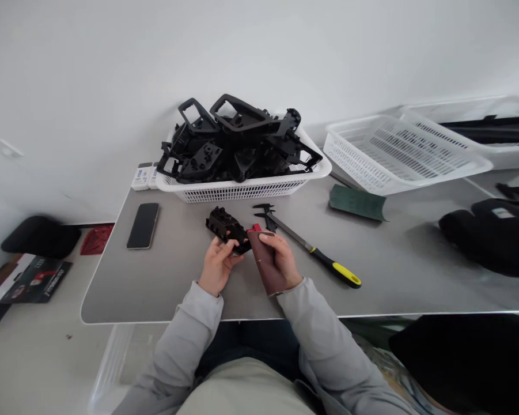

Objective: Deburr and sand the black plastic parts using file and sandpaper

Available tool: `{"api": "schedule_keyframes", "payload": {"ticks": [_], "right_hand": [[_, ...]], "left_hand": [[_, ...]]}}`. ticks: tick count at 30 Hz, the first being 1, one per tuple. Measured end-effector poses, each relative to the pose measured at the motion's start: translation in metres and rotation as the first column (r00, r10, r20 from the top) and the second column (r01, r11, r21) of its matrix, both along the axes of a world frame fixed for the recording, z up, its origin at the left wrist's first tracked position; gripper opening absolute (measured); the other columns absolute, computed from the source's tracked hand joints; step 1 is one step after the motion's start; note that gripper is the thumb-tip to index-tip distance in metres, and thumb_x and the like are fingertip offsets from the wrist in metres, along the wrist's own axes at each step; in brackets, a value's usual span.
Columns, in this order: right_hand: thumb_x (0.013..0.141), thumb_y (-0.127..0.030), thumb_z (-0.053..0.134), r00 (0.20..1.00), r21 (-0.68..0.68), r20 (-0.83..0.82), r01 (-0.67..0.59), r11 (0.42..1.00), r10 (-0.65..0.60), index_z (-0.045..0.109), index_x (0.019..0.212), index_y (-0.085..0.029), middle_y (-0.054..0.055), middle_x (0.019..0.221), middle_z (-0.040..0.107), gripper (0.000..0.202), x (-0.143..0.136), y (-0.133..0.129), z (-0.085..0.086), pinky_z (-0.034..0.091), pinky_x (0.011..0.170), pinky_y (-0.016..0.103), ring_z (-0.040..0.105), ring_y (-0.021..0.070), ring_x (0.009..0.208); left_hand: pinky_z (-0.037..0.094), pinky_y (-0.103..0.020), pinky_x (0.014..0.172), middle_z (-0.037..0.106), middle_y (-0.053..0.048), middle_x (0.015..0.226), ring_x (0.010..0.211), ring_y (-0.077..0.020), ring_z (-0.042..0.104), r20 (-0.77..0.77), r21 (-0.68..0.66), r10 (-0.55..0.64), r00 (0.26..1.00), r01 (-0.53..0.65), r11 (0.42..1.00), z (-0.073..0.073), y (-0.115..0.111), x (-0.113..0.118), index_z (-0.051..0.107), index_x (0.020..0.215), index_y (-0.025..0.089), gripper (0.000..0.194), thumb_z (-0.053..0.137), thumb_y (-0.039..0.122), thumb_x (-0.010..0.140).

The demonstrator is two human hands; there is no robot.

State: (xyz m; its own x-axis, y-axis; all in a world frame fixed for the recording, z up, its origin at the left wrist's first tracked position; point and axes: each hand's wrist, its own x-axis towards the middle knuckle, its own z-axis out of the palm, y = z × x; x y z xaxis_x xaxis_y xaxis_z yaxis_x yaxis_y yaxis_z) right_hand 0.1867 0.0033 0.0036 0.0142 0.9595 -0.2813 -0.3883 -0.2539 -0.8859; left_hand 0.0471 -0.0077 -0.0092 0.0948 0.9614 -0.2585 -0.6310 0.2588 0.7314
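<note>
My left hand (218, 266) is closed on the lower end of a black plastic part (227, 225), which points up and left over the grey table. A brownish-red sheet (265, 264), like sandpaper, is curved in my right hand (282, 258), with the thumb on its upper face. The sheet's left edge meets or lies close to the right end of the black part; whether they touch I cannot tell. Just behind the sheet a small red item (256, 227) shows, mostly hidden. Beyond it lies a black caliper (265, 214), beside a file (324, 259) with a black and yellow handle.
A white basket (242, 192) heaped with black plastic parts stands at the back. Further right are a green sheet (358, 203), another white basket (363, 167) and a black bundle (488, 236). A phone (143, 226) lies at the left, near small white boxes (143, 177).
</note>
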Motion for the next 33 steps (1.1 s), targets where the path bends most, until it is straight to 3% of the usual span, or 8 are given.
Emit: {"api": "schedule_keyframes", "payload": {"ticks": [6, 13, 19, 26, 30, 33], "right_hand": [[0.055, -0.043, 0.071, 0.998, -0.012, -0.051, -0.037, 0.999, 0.037, 0.062, 0.063, -0.02, -0.001, 0.052, 0.056, 0.026, -0.002, -0.002, 0.005, 0.037, 0.044, 0.024, 0.043, 0.0102, 0.045], [0.05, -0.038, 0.075, 0.994, -0.044, -0.078, -0.082, 0.996, 0.079, 0.066, 0.063, -0.017, -0.001, 0.051, 0.059, 0.026, -0.002, -0.006, 0.009, 0.036, 0.042, 0.022, 0.045, 0.0093, 0.043], [0.057, -0.039, 0.074, 0.984, 0.039, 0.073, -0.166, 0.985, 0.163, 0.07, 0.067, -0.017, 0.0, 0.056, 0.063, 0.025, -0.001, -0.01, 0.008, 0.039, 0.045, 0.023, 0.051, 0.0115, 0.048], [0.067, -0.035, 0.066, 0.913, 0.187, 0.365, -0.264, 0.946, 0.183, 0.07, 0.067, -0.018, 0.001, 0.06, 0.063, 0.018, -0.001, -0.008, 0.002, 0.042, 0.05, 0.025, 0.053, 0.0135, 0.055], [0.069, -0.034, 0.064, 0.905, 0.236, 0.404, -0.241, 0.942, 0.131, 0.07, 0.067, -0.019, 0.001, 0.062, 0.064, 0.017, 0.0, -0.007, 0.001, 0.043, 0.053, 0.026, 0.054, 0.0139, 0.056], [0.069, -0.036, 0.064, 0.908, 0.249, 0.384, -0.276, 0.928, 0.167, 0.07, 0.067, -0.018, 0.001, 0.061, 0.063, 0.019, -0.001, -0.007, 0.001, 0.042, 0.052, 0.026, 0.053, 0.0132, 0.054]], "left_hand": [[0.052, -0.024, 0.066, 0.06, 0.0, 0.087, 0.089, -0.0165, 0.062, -0.048, 0.065, 0.01, 0.999, -0.007, 0.998, 0.001, -0.004, 0.002, 0.054, 0.096, 0.021, 0.049, 0.081, 0.023, 0.056], [0.051, -0.026, 0.066, 0.059, 0.001, 0.082, 0.079, -0.0135, 0.06, -0.051, 0.107, 0.062, 0.997, -0.056, 0.993, -0.002, -0.001, 0.001, 0.054, 0.093, 0.02, 0.034, 0.073, 0.033, 0.068], [0.05, -0.026, 0.068, 0.061, 0.0, 0.081, 0.076, -0.0132, 0.06, -0.173, 0.168, 0.177, 0.969, -0.148, 0.975, -0.004, 0.0, -0.003, 0.052, 0.093, 0.021, 0.035, 0.072, 0.036, 0.069], [0.048, -0.026, 0.07, 0.062, 0.0, 0.083, 0.077, -0.0126, 0.06, -0.267, 0.23, 0.211, 0.94, -0.151, 0.962, -0.011, 0.0, -0.005, 0.049, 0.092, 0.021, 0.032, 0.069, 0.037, 0.073], [0.048, -0.025, 0.068, 0.062, 0.0, 0.084, 0.077, -0.0131, 0.06, -0.266, 0.209, 0.222, 0.938, -0.169, 0.963, -0.011, 0.001, -0.006, 0.049, 0.095, 0.021, 0.035, 0.069, 0.037, 0.072], [0.049, -0.026, 0.069, 0.062, 0.0, 0.083, 0.078, -0.0136, 0.06, -0.25, 0.198, 0.203, 0.947, -0.156, 0.968, -0.01, 0.002, -0.005, 0.05, 0.096, 0.022, 0.035, 0.07, 0.037, 0.071]]}}
